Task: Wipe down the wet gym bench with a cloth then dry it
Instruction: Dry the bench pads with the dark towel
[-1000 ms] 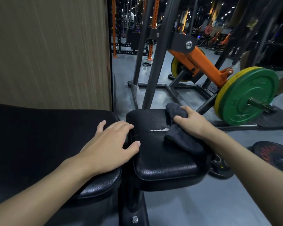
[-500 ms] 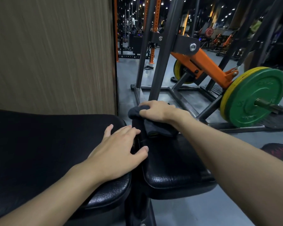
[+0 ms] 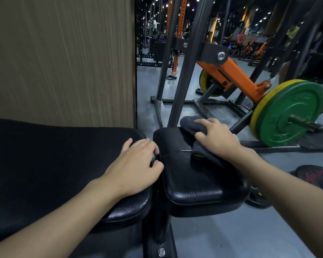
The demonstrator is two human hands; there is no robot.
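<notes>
The black padded gym bench has a long pad (image 3: 54, 164) on the left and a smaller seat pad (image 3: 190, 179) on the right, with a gap between them. My right hand (image 3: 216, 138) presses a dark grey cloth (image 3: 191, 124) onto the far right part of the seat pad. A thin pale streak (image 3: 186, 150) shows on the seat pad just left of the cloth. My left hand (image 3: 136, 164) rests flat on the end of the long pad, fingers spread at the gap.
A wood-grain wall panel (image 3: 63, 58) rises behind the long pad. Dark steel uprights (image 3: 185, 75) stand just beyond the seat. An orange lever arm (image 3: 237, 77) carries green and yellow weight plates (image 3: 291, 112) to the right. Black plates (image 3: 317, 177) lie on the floor at right.
My right hand slid the cloth from the seat pad's far left corner back toward its right side. The pale streak shows again. My left hand stayed put.
</notes>
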